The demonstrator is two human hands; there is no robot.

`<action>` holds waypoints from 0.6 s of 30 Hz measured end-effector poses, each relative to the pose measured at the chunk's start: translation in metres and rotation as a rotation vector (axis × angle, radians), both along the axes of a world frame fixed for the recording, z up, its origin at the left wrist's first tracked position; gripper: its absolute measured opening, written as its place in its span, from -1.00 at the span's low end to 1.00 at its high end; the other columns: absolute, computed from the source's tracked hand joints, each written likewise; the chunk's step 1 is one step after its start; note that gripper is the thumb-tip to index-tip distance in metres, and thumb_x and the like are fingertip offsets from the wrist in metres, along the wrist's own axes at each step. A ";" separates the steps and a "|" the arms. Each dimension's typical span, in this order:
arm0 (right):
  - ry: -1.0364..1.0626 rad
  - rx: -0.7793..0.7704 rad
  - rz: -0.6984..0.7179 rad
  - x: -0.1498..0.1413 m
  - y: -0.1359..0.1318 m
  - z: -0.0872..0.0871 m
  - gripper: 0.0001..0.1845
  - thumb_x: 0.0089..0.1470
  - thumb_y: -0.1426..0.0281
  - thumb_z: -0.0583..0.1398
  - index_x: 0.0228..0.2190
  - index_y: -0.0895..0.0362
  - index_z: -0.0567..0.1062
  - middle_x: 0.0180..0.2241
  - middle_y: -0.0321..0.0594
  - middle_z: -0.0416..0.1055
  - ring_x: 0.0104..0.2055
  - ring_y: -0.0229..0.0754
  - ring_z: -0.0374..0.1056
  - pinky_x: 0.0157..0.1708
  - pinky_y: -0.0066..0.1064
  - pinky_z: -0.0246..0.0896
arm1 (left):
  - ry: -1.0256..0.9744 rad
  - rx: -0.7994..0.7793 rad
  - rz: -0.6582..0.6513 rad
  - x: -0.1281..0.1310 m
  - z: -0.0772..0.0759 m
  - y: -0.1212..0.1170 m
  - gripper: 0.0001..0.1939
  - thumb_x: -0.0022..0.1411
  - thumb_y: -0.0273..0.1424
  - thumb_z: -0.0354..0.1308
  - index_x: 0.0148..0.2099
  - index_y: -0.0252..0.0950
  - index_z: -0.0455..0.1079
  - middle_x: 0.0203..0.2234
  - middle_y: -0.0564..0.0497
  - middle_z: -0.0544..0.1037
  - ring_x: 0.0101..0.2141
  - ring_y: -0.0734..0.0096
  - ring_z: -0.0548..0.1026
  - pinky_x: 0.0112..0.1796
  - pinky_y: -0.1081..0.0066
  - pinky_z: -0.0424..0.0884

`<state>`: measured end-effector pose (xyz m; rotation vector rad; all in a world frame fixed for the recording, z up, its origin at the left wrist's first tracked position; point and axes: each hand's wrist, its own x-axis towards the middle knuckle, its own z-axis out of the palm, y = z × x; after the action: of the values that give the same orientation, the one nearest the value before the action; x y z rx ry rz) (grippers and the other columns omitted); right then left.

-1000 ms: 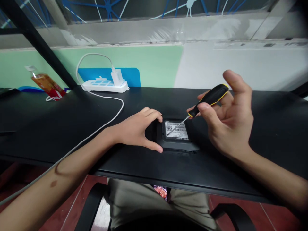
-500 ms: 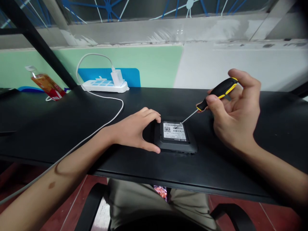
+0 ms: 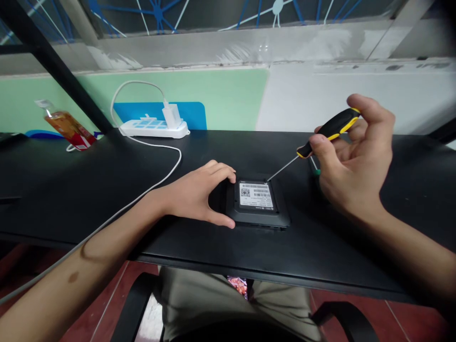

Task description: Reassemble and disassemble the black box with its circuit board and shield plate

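Observation:
On the desk lies a flat black square device [image 3: 261, 217], label side up, with a white printed label [image 3: 261, 200] and a QR code. Thumb and fingers of my left hand [image 3: 197, 194] span its left side, gripping the near and far edges. My right hand [image 3: 359, 164] holds a black and yellow screwdriver [image 3: 338, 124] at a slant by its handle. The screwdriver's tip meets the device near the far right corner of the label area; whether it sits in a screw is too small to tell. The palm is partly turned up.
At the back left of the black desk [image 3: 213, 249] stands a white power strip [image 3: 153, 130] with a plugged charger [image 3: 171, 115]. Its white cable [image 3: 176, 164] runs past my left forearm. A drink bottle [image 3: 69, 127] stands further left. Something thin and green [image 3: 316, 172] shows behind my right hand.
My right hand has moved slightly right and away. The screwdriver tip has shifted from over the label to the device's far right corner. My left hand keeps its grip.

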<state>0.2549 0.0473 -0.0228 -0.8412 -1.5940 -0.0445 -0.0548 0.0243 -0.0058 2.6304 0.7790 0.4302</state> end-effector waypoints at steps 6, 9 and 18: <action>-0.002 0.005 -0.044 0.001 0.000 0.002 -0.23 0.09 0.39 0.34 0.27 -0.26 0.28 0.22 -0.18 0.36 -0.15 -0.31 0.48 -0.26 -0.39 0.60 | 0.000 0.001 0.001 -0.001 0.000 0.000 -0.22 0.04 0.15 0.44 0.07 -0.24 0.27 0.23 -0.27 0.39 0.15 -0.10 0.36 0.12 -0.04 0.37; 0.017 0.025 -0.036 0.002 0.000 0.003 -0.21 0.07 0.40 0.35 0.27 -0.28 0.30 0.16 -0.21 0.38 -0.19 -0.33 0.46 -0.28 -0.43 0.58 | 0.003 0.001 0.003 -0.001 0.000 0.000 -0.22 0.04 0.14 0.44 0.07 -0.23 0.26 0.23 -0.26 0.39 0.15 -0.09 0.36 0.12 -0.04 0.37; 0.088 -0.049 0.020 -0.002 -0.006 0.009 -0.26 0.02 0.31 0.43 0.21 -0.19 0.36 0.01 -0.24 0.40 -0.33 -0.37 0.43 -0.36 -0.37 0.57 | 0.003 -0.002 0.004 -0.001 0.000 0.001 -0.22 0.04 0.15 0.45 0.08 -0.22 0.26 0.23 -0.25 0.39 0.16 -0.09 0.36 0.13 -0.04 0.37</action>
<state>0.2531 0.0416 -0.0142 -0.8535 -1.5261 0.0453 -0.0556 0.0249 -0.0059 2.6289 0.7857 0.4271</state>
